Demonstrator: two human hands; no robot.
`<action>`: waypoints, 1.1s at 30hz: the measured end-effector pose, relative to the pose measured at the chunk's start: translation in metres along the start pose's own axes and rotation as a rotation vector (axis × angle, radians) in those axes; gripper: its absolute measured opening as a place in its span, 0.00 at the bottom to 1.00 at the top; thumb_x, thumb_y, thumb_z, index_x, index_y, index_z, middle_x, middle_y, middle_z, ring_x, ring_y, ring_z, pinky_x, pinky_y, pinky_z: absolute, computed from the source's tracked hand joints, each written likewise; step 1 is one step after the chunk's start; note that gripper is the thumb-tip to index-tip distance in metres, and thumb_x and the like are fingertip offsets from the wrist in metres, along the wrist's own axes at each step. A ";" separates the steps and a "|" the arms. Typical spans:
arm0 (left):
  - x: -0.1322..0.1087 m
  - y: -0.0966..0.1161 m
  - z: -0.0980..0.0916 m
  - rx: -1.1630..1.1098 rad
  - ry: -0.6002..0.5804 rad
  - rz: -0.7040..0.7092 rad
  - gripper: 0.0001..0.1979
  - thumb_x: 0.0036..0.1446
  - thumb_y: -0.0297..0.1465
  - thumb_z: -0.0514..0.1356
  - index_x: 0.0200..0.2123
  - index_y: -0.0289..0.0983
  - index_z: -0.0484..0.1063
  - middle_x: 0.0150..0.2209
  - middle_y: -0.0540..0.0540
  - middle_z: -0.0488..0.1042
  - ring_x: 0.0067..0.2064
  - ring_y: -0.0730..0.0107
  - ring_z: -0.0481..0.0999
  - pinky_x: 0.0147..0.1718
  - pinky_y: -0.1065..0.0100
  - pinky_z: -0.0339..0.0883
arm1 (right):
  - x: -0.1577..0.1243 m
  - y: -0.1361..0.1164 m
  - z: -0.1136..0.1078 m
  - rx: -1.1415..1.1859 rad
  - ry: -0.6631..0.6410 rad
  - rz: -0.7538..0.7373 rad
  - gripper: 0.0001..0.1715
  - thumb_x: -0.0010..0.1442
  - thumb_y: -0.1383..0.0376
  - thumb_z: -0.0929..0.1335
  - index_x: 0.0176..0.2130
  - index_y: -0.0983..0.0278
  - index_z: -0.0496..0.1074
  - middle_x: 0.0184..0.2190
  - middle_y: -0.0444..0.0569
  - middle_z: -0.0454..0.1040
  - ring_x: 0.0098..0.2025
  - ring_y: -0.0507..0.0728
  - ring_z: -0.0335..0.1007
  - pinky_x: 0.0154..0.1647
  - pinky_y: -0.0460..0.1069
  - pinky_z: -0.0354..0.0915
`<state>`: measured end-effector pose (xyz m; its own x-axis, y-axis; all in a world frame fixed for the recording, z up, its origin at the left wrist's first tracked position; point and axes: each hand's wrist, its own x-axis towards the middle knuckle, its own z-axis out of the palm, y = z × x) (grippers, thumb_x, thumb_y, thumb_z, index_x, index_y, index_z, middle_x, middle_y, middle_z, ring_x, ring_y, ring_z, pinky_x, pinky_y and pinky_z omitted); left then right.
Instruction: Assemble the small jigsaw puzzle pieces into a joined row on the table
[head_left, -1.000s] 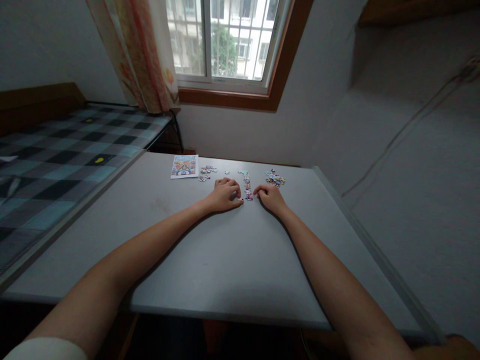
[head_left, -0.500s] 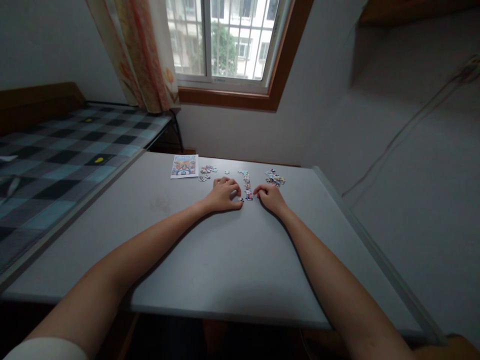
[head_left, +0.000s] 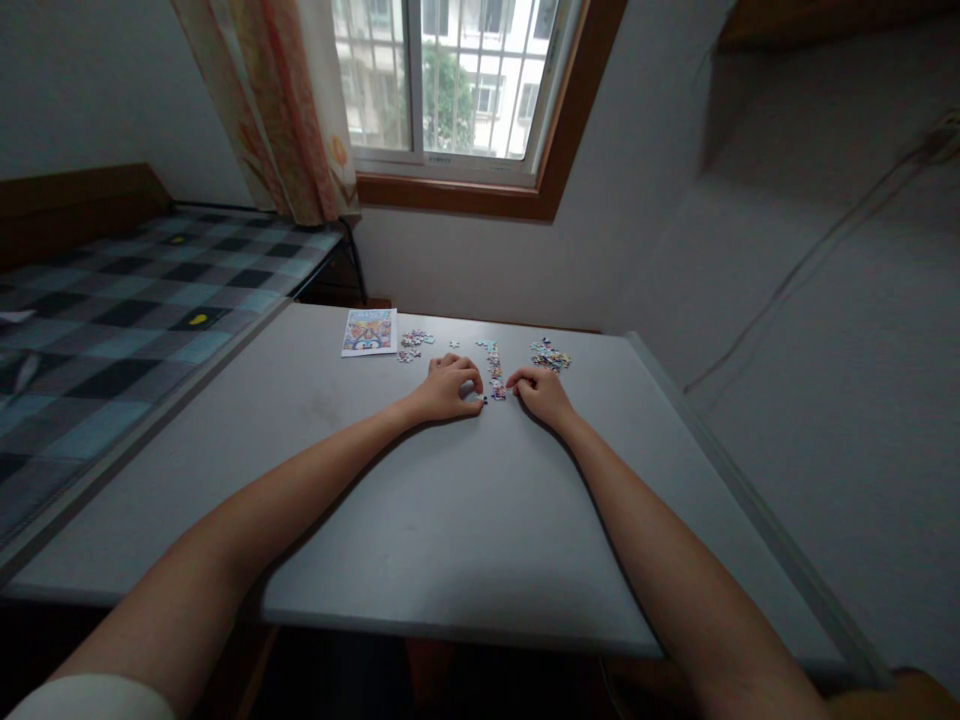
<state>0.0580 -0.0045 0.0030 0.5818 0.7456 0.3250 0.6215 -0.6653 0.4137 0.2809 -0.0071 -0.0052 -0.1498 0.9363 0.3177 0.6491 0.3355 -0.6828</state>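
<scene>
A narrow strip of joined jigsaw pieces runs toward me on the table, small and colourful. Left of its near end, my left hand is pinched on a small dark-and-white jigsaw piece between thumb and fingers. This piece is just apart from the strip. My right hand rests on the table at the strip's right side, fingers curled in and index fingertip close to the near end. Whether that hand pinches anything is too small to tell.
Loose jigsaw pieces lie in a pile beyond my right hand and in another group behind my left. A single piece sits between. A printed picture sheet lies at the far left of the white table.
My left thumb and fingertips have shifted very slightly, with the jigsaw piece still at them. My right hand and the strip look the same.
</scene>
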 end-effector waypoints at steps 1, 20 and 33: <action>0.000 0.000 0.000 0.001 -0.002 -0.001 0.09 0.49 0.36 0.63 0.35 0.41 0.73 0.45 0.47 0.73 0.53 0.55 0.63 0.53 0.54 0.51 | 0.000 0.000 0.000 0.015 -0.002 -0.008 0.16 0.48 0.73 0.61 0.25 0.65 0.77 0.20 0.44 0.74 0.23 0.51 0.65 0.28 0.45 0.58; 0.001 0.001 -0.002 0.036 -0.018 0.002 0.10 0.57 0.40 0.60 0.38 0.41 0.74 0.47 0.46 0.73 0.54 0.55 0.63 0.53 0.54 0.51 | -0.003 -0.009 -0.003 0.010 -0.021 -0.097 0.15 0.47 0.72 0.63 0.26 0.65 0.79 0.24 0.47 0.78 0.26 0.52 0.67 0.31 0.46 0.60; 0.002 0.001 -0.003 -0.002 -0.035 -0.012 0.08 0.56 0.38 0.61 0.36 0.41 0.74 0.46 0.46 0.73 0.53 0.55 0.64 0.52 0.54 0.53 | -0.004 -0.008 -0.002 0.033 -0.046 -0.174 0.16 0.49 0.74 0.62 0.23 0.63 0.79 0.24 0.46 0.75 0.28 0.51 0.68 0.34 0.46 0.62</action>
<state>0.0581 -0.0037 0.0064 0.5924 0.7515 0.2905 0.6273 -0.6565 0.4189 0.2781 -0.0136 0.0004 -0.2924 0.8672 0.4031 0.5859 0.4956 -0.6412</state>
